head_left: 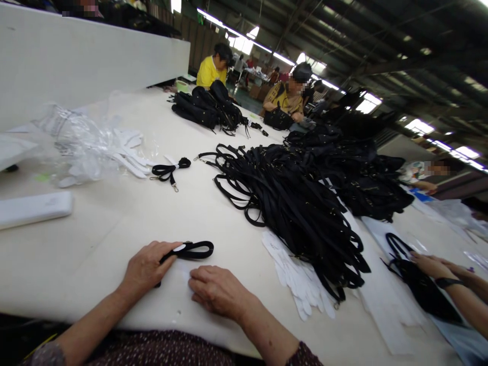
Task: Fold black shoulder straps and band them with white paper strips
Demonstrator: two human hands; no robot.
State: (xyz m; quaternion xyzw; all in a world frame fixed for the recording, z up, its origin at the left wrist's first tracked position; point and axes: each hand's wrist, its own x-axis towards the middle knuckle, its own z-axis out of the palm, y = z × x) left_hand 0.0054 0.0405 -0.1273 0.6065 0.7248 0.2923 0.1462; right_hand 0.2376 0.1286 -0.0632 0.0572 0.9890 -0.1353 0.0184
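Note:
My left hand is closed round a folded black strap, whose loop sticks out to the right. A small white piece lies against the strap near my fingertips. To the right of it, my right hand rests low over the table with its fingers curled in. A pale, blurred bit shows by those fingertips, but what they hold, if anything, is hidden. Farther up the table lies a bundled black strap with metal clips and a white band round it.
A large heap of black straps covers the table's middle right, with white paper strips beside it. Clear plastic bags and a white box-like object lie left. A co-worker's hands handle a black bag at right; other people sit beyond.

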